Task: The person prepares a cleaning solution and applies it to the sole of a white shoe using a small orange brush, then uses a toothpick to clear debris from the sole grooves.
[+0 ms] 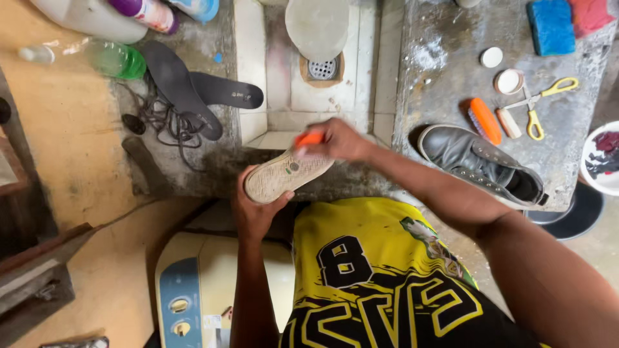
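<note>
- Near the middle, above the lap, the left hand cups the heel end of an upturned shoe, fingers wrapped around it.
- Shoe's long axis runs from near-left to far-right, sole up.
- Right hand pinches an orange brush at the toe end, touching the sole.
- Second grey shoe lies on the surface, right.

Upturned shoe between both hands
</note>
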